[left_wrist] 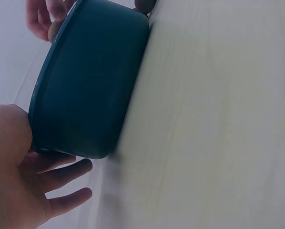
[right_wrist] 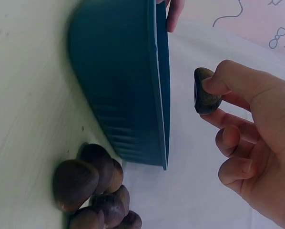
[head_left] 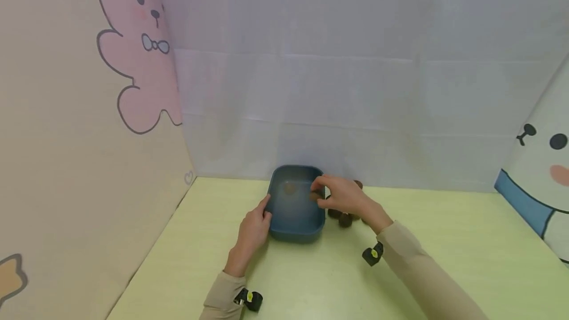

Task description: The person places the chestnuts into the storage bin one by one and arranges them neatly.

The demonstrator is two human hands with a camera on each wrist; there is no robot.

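A dark blue-green plastic basin (head_left: 295, 235) stands on the table. At its left side is my left hand (head_left: 253, 231), fingertips right at the rim; the left wrist view shows several fingers straight and spread beside the outer wall. Over the basin's right rim, my right hand (head_left: 340, 195) pinches a brown chestnut (right_wrist: 207, 91) between thumb and fingers. Another brown piece (head_left: 289, 188) lies inside the basin toward the back. Beside the basin's right wall is a pile of chestnuts (right_wrist: 75, 183), partly hidden by my right hand in the head view.
The pale yellow-green tabletop (head_left: 338, 280) runs back to a whitish cloth wall (head_left: 346, 88). Side walls with cartoon animals stand left and right. On each sleeve (head_left: 222, 298) sits a small black wrist camera (head_left: 372, 254).
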